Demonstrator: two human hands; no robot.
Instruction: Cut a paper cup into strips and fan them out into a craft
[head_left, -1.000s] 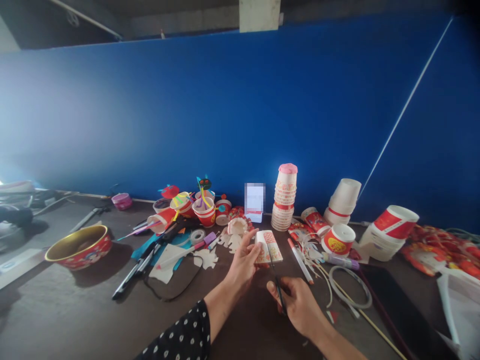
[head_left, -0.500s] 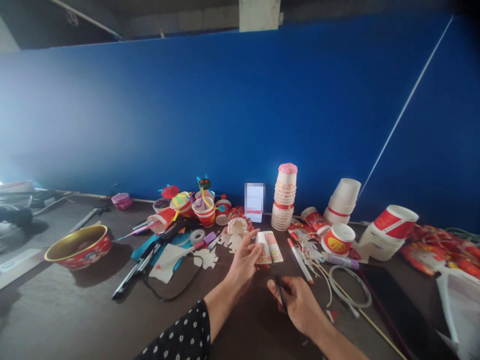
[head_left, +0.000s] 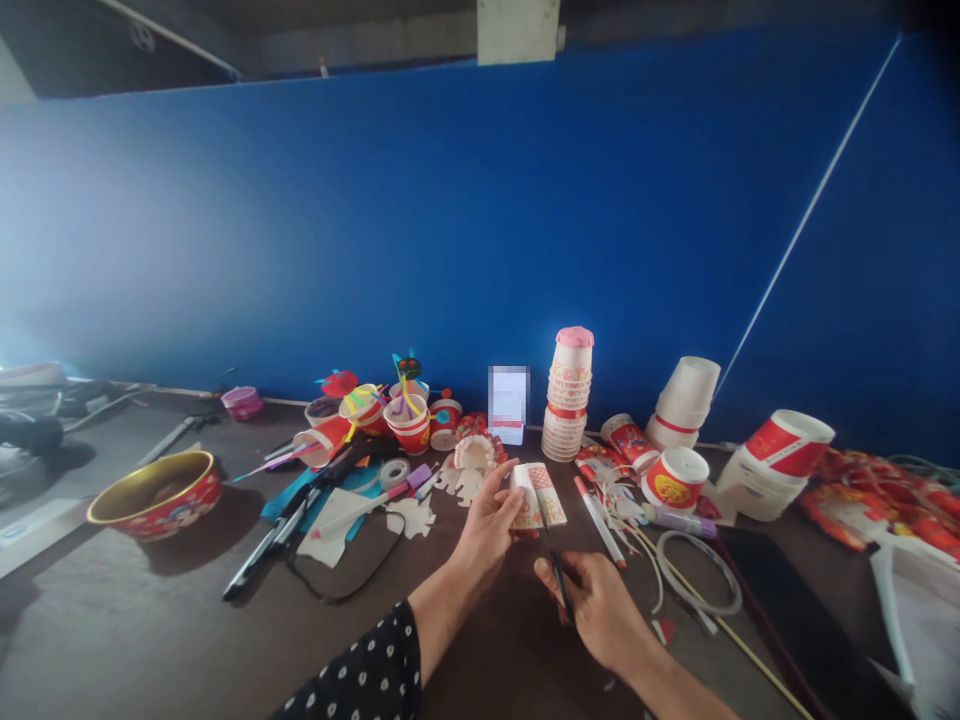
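Pinching a red-patterned piece of paper cup (head_left: 538, 497) between the two hands, the left hand (head_left: 487, 525) has fingers half spread, while the right hand (head_left: 592, 600) closes firmly around small black scissors (head_left: 560, 588) touching the paper.

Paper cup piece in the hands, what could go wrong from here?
The scissors reach up to the cut paper cup held by the left hand, so the blades might nick those fingers. The right hand works beside a red-capped marker, which it could bump and send rolling. The tall stack of paper cups looks top-heavy and might topple if knocked.
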